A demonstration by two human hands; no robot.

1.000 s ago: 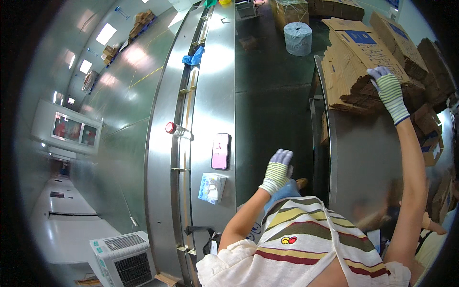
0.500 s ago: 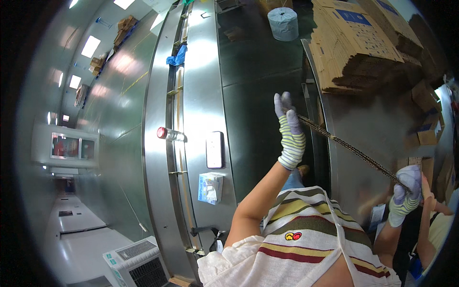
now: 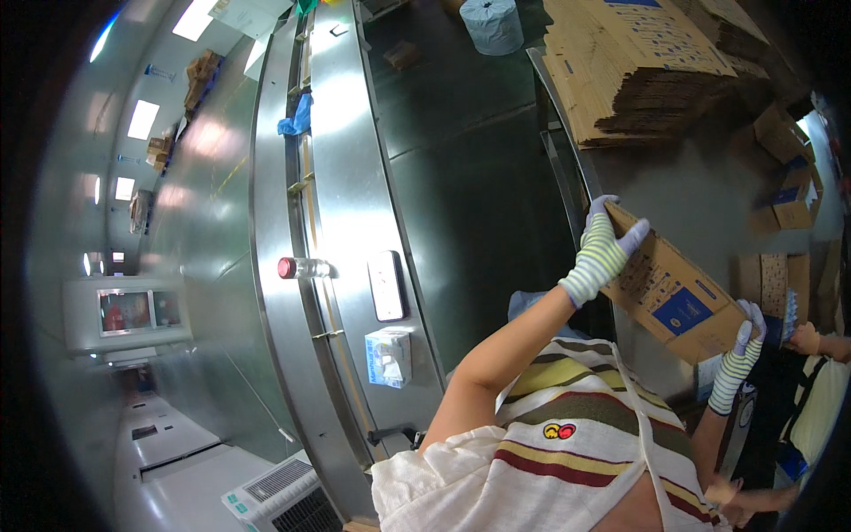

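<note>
A brown cardboard carton (image 3: 678, 288) with dark print and a blue panel is held tilted in front of my body. My left hand (image 3: 610, 253), in a striped knit glove, grips its upper left end, with the thumb over the printed face. At its lower right end my right hand (image 3: 743, 350), gloved alike, has its fingers closed on the edge. Whether the carton is folded flat or partly opened out is hard to tell. Beyond it lies a tall stack of flat cardboard cartons (image 3: 629, 80) on a metal table (image 3: 656, 191).
To the left runs a steel conveyor line (image 3: 341, 168) with a phone (image 3: 386, 285), a red-capped jar (image 3: 303, 268) and a tissue box (image 3: 388, 357). Open cartons (image 3: 789, 199) stand at far right, near another person's hand (image 3: 805, 340). A wrapped roll (image 3: 492, 25) is on the floor.
The carton has turned from edge-on to showing its printed face. My left hand has moved right and down, nearer the table; my right hand has shifted slightly left.
</note>
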